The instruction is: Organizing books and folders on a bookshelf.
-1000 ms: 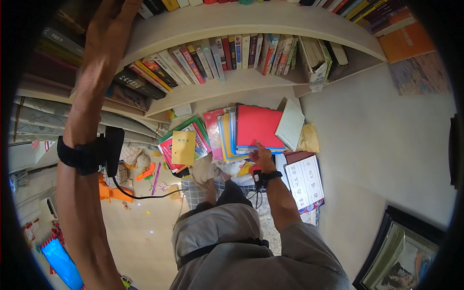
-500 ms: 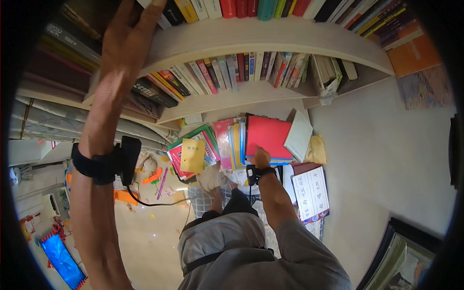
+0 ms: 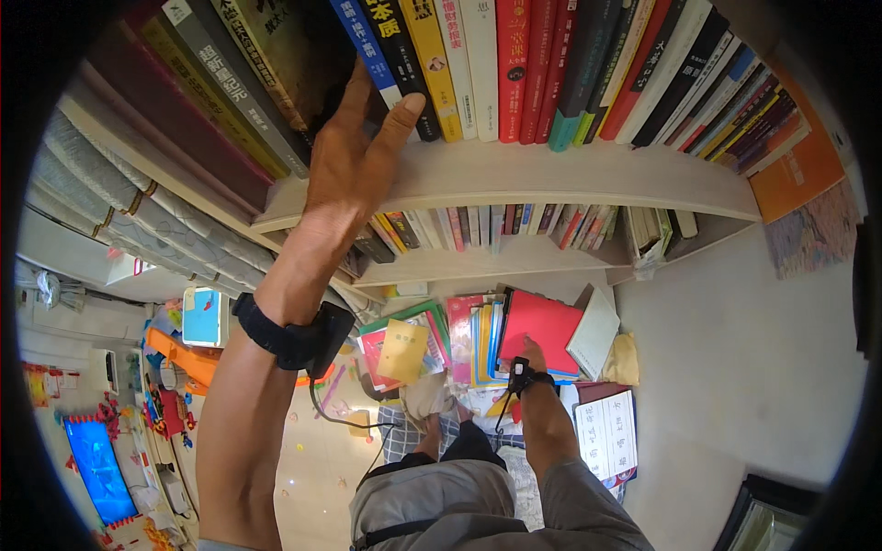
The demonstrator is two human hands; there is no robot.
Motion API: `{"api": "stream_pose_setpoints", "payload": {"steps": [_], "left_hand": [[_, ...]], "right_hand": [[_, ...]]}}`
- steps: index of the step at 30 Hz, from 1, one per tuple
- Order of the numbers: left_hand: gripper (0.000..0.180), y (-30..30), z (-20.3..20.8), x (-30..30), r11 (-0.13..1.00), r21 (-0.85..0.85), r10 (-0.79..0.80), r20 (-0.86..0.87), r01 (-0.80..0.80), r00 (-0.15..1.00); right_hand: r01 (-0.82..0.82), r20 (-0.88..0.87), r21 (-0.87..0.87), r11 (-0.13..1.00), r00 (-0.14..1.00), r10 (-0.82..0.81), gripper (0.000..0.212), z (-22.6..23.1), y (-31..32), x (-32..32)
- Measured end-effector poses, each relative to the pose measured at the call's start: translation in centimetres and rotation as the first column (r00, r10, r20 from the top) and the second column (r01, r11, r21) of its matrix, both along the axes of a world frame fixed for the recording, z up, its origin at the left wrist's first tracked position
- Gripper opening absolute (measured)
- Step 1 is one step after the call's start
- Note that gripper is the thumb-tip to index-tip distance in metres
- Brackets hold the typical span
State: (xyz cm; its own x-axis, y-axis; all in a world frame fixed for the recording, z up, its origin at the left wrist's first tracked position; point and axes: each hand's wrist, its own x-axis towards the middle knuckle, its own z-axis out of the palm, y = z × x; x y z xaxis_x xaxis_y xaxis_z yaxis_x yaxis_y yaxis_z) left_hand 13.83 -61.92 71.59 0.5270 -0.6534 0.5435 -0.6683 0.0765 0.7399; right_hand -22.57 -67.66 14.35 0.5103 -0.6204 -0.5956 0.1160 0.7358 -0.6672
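My left hand (image 3: 354, 165) is raised to the upper shelf, thumb and fingers spread. The thumb presses the spine of a black book (image 3: 395, 69). An index finger reaches past the low end of a blue-and-white book (image 3: 366, 46) into a dark gap beside it. Its other fingers are mostly hidden. Lower down, my right hand (image 3: 535, 354) is at the near edge of a red folder (image 3: 544, 321) on top of a pile, with the thumb over the cover and the fingers curled and partly hidden. Under and beside the folder lie blue and yellow folders (image 3: 484, 344).
Upright books fill the upper shelf (image 3: 551, 174) and a lower shelf (image 3: 496, 266). Beside the pile are a yellow booklet (image 3: 402, 351), a pale notebook (image 3: 595, 335) and a sheet with handwriting (image 3: 606, 432). Curtains (image 3: 119, 174) hang left. Orange toys (image 3: 188, 360) lie on the floor side.
The view has tilted up, so more of the upper shelf and my whole left hand show. My left thumb stays by the black book; my right hand stays at the red folder.
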Motion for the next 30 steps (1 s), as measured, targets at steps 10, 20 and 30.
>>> {"api": "stream_pose_setpoints", "payload": {"steps": [10,20,30], "left_hand": [[0.081,-0.3,0.2,-0.1,0.996,-0.073,-0.05,-0.035,0.048,0.998],[0.06,-0.1,-0.1,0.3,0.998,-0.067,-0.003,-0.059,-0.001,0.998],[0.069,0.8,-0.4,0.8,0.996,0.023,0.082,0.057,-0.084,0.995]], "right_hand": [[-0.199,-0.605,-0.47,0.86,0.782,-0.149,0.047,-8.3,-4.0,-5.0],[0.502,-0.079,0.492,0.711,0.839,-0.538,0.031,7.9,1.9,0.1],[0.489,0.056,0.38,0.785,0.835,-0.547,0.025,16.5,5.2,-4.8]]}}
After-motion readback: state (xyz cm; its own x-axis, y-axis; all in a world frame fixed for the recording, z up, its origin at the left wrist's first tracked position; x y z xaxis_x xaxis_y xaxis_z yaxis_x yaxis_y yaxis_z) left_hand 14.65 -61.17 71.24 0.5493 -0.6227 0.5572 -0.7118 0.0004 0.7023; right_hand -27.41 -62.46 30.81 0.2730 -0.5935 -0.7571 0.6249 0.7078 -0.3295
